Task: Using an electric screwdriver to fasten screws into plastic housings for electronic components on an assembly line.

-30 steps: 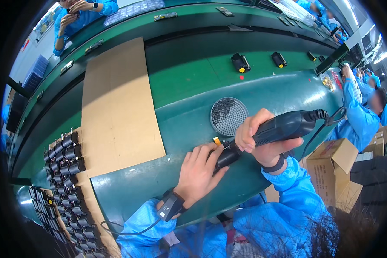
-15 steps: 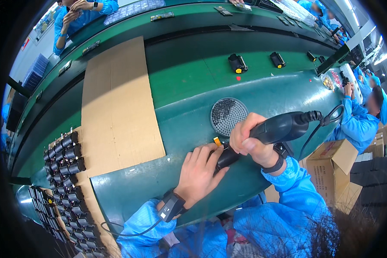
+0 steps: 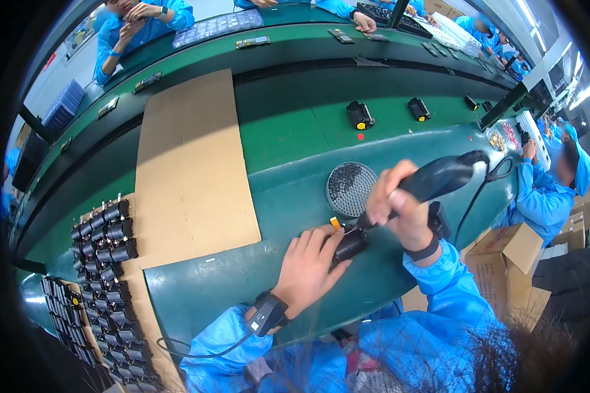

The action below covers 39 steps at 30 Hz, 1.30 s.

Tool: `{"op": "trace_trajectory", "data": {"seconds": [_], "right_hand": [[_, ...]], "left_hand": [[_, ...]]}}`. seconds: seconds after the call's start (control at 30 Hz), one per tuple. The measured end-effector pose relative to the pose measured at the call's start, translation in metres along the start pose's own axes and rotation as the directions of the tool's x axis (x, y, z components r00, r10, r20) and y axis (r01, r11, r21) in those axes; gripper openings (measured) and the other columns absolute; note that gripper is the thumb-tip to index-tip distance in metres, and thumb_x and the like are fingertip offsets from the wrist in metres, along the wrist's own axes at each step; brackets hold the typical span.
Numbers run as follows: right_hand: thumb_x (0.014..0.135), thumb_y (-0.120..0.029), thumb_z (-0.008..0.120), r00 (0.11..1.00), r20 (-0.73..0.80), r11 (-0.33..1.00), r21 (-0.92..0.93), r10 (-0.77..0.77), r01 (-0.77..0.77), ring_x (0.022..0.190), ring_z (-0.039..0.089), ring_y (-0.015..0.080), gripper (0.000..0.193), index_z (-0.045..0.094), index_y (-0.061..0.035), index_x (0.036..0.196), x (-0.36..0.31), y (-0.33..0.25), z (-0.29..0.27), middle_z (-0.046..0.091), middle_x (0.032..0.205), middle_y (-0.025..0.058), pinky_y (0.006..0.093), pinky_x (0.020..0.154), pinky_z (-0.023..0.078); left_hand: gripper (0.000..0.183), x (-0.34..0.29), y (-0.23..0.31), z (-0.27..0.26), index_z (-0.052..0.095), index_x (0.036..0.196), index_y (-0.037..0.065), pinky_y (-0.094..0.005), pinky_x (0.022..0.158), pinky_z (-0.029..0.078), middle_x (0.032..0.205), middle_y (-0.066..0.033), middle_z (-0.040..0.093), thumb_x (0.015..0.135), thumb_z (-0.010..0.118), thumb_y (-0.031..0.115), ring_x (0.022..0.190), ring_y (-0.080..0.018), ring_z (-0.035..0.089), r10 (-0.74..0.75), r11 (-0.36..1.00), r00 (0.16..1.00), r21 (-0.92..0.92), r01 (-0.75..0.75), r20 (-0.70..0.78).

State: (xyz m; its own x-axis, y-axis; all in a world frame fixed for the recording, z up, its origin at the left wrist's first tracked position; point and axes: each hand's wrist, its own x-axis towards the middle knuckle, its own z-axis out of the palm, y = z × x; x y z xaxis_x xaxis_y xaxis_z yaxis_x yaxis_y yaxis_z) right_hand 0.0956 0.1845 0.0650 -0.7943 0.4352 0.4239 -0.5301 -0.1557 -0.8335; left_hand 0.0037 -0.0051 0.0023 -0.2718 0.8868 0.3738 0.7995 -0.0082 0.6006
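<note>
Hands [image 3: 307,272] [image 3: 405,209] grip: left half-curled on black cylinder [image 3: 352,245], right around screwdriver [image 3: 443,179].

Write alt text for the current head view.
A person's left hand holds a black cylindrical part on a green bench while the right hand grips a corded black hand tool angled toward it. A round grey tray lies just beyond.

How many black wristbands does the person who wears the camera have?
2: one wristband just behind the left hand, another just behind the right hand. More may be hidden under the blue sleeves.
</note>
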Motion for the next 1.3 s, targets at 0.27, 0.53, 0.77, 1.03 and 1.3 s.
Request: {"op": "trace_trajectory", "data": {"seconds": [0.27, 0.53, 0.77, 1.03, 1.3], "right_hand": [[0.096, -0.008, 0.059, 0.976, -0.193, 0.991, -0.104, -0.104, 0.085, 0.051, 0.047, 0.0123, 0.012, 0.048, -0.0050, 0.092, 0.037, 0.008, -0.030, 0.047, 0.063, 0.0028, 0.0302, 0.053, 0.044], [0.095, -0.008, 0.062, 0.972, -0.219, 0.992, -0.109, -0.082, 0.059, 0.051, 0.048, 0.0120, 0.012, 0.050, -0.0041, 0.092, 0.041, 0.025, -0.034, 0.049, 0.063, 0.0031, 0.0294, 0.052, 0.044], [0.094, -0.007, 0.063, 0.968, -0.240, 0.992, -0.112, -0.080, 0.055, 0.051, 0.048, 0.0117, 0.014, 0.050, -0.0039, 0.089, 0.043, 0.028, -0.033, 0.049, 0.063, 0.0030, 0.0287, 0.051, 0.043], [0.093, -0.007, 0.065, 0.975, -0.212, 0.986, -0.162, -0.066, 0.031, 0.051, 0.048, 0.0119, 0.015, 0.050, -0.0048, 0.090, 0.037, 0.030, -0.032, 0.048, 0.063, 0.0026, 0.0292, 0.052, 0.043], [0.096, -0.014, 0.057, 0.975, -0.185, 0.991, -0.084, -0.122, 0.108, 0.051, 0.045, 0.0124, 0.012, 0.048, -0.0060, 0.095, 0.036, 0.006, -0.033, 0.045, 0.062, 0.0023, 0.0293, 0.051, 0.043]], "left_hand": [[0.055, 0.001, 0.000, -0.003, 0.059, 0.125, 0.003, -0.0422, 0.086, 0.048, 0.122, -0.0115, 0.057, 0.079, 0.081, 0.024, 0.105, -0.0312, 0.058, 0.014, 1.000, 1.000, -0.001, -0.014, 0.006], [0.056, 0.000, 0.000, -0.002, 0.060, 0.126, 0.003, -0.0418, 0.088, 0.048, 0.122, -0.0114, 0.058, 0.078, 0.081, 0.024, 0.107, -0.0309, 0.058, 0.010, 1.000, 1.000, -0.014, -0.010, 0.004], [0.056, 0.000, -0.002, -0.003, 0.060, 0.126, 0.003, -0.0420, 0.088, 0.048, 0.122, -0.0110, 0.058, 0.078, 0.082, 0.024, 0.107, -0.0307, 0.058, 0.011, 1.000, 1.000, -0.014, -0.011, 0.004], [0.060, 0.001, 0.001, -0.004, 0.060, 0.127, 0.003, -0.0422, 0.091, 0.043, 0.125, -0.0106, 0.055, 0.077, 0.082, 0.029, 0.115, -0.0311, 0.053, -0.019, 0.999, 1.000, 0.043, 0.019, 0.010], [0.067, -0.001, -0.003, -0.005, 0.060, 0.129, 0.004, -0.0449, 0.095, 0.038, 0.130, -0.0110, 0.052, 0.076, 0.081, 0.039, 0.123, -0.0321, 0.046, -0.057, 0.991, 0.998, 0.120, 0.056, 0.009]]}}
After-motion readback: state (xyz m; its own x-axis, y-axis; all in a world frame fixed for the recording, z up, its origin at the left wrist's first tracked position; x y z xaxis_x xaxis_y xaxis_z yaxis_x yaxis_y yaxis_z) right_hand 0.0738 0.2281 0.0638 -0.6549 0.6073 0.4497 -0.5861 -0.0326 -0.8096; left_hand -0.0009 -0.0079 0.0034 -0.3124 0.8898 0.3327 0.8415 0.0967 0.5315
